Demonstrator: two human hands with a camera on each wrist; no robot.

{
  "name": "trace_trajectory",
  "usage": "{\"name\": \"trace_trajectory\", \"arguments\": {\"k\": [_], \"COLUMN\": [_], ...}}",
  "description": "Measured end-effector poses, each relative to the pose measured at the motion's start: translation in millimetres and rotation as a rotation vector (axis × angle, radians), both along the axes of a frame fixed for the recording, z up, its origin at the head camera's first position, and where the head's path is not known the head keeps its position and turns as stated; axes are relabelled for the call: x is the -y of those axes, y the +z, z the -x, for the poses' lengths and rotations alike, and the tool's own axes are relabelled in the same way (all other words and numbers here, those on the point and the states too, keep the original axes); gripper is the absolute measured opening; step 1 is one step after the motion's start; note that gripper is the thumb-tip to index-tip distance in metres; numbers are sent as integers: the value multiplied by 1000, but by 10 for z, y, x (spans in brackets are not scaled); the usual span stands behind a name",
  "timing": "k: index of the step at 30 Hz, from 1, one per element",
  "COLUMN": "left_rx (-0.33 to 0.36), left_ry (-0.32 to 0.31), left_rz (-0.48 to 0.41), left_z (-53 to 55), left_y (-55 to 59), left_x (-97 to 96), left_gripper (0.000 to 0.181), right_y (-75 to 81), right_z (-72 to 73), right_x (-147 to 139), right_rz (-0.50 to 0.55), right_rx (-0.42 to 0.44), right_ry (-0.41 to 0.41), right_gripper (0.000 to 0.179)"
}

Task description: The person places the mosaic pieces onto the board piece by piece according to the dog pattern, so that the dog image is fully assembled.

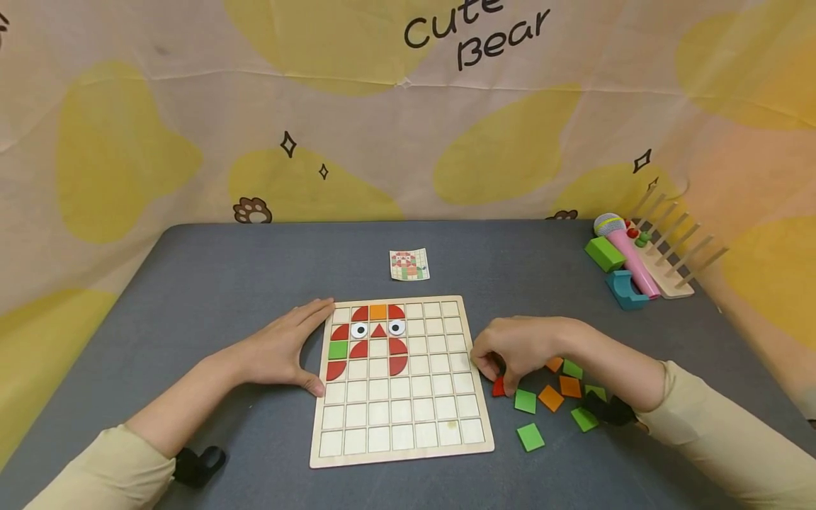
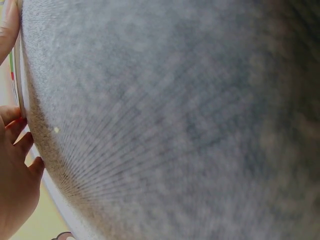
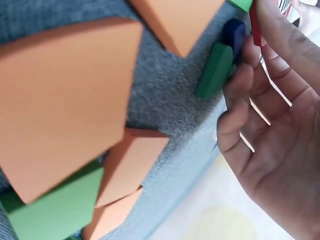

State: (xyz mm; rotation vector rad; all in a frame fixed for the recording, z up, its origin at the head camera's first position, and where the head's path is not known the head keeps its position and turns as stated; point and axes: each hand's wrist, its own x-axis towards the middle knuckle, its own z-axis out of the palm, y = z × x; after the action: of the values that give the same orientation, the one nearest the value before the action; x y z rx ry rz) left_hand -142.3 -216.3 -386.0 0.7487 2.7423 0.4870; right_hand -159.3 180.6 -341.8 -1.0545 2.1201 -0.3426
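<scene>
A square wooden grid board [image 1: 413, 414] lies on the table. Red quarter-round pieces, two eye discs [image 1: 360, 330], a small red triangle [image 1: 379, 331], an orange square [image 1: 378, 312] and a green square [image 1: 338, 350] fill cells at its upper left. My left hand [image 1: 277, 346] is spread along the board's left edge, thumb and fingertips touching the frame. Just off the right edge, my right hand [image 1: 519, 346] pinches a small red piece [image 1: 499, 387] between thumb and finger; in the right wrist view the red piece [image 3: 255, 26] is partly hidden, so its full shape cannot be told.
Loose green squares [image 1: 530, 437] and orange squares [image 1: 551, 398] lie under and around my right forearm. Dark green [image 3: 215, 71] and blue pieces [image 3: 233, 33] show in the right wrist view. A picture card [image 1: 409, 265] lies behind the board. A pink toy microphone [image 1: 637, 263] and pegged stand [image 1: 677, 287] sit back right.
</scene>
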Motion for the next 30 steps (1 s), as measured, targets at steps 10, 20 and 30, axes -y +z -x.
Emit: {"name": "trace_trajectory", "arguments": {"k": [10, 20, 30], "left_rx": [6, 2, 9], "left_ry": [4, 2, 10], "left_rz": [-3, -3, 1], "left_z": [-3, 1, 1], "left_y": [4, 3, 4], "left_x": [0, 1, -2], "left_gripper": [132, 132, 134], "right_y": [31, 46, 60], "right_z": [163, 199, 198], "right_x": [22, 281, 483], "right_rz": [238, 391, 408], "right_rx": [73, 260, 256], "right_ry": [-78, -215, -266], "right_gripper": [10, 19, 19]}}
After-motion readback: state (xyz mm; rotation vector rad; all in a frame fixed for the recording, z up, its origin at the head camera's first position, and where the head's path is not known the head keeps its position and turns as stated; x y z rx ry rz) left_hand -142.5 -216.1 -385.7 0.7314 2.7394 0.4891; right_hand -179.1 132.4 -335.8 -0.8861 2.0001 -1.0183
